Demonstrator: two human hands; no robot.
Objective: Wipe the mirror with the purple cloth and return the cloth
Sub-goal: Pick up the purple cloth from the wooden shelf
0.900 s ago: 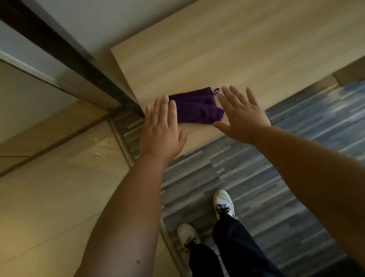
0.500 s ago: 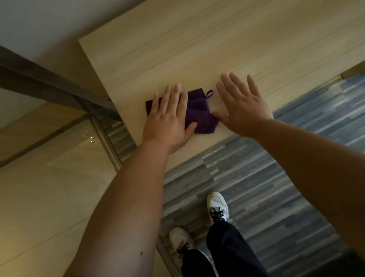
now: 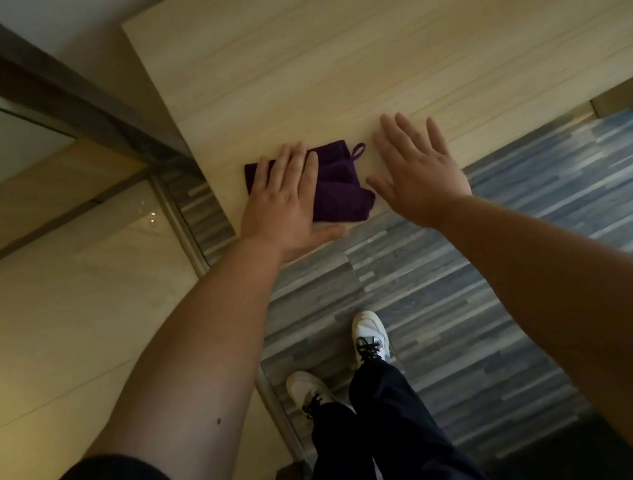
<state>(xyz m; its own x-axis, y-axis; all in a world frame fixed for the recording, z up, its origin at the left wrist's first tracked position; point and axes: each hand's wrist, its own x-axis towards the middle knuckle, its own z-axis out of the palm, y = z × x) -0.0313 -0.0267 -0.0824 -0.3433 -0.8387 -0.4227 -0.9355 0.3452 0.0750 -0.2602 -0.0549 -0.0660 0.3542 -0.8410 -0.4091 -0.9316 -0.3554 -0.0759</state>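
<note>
A folded purple cloth with a small hanging loop lies near the front left corner of the light wooden tabletop. My left hand rests flat on the cloth's left half, fingers straight, thumb along the table's front edge. My right hand is spread open just right of the cloth, apart from it, over the table's edge. The mirror, a glossy panel with a dark frame, stands on the left and reflects a strip of the floor.
Grey striped carpet covers the floor below the table. My white shoes and dark trousers stand close to the table's front. A wall runs behind the table's left end.
My left hand slid from the cloth's left edge onto the cloth and now lies flat on it. My right hand stayed open beside it. The view shifted slightly left.
</note>
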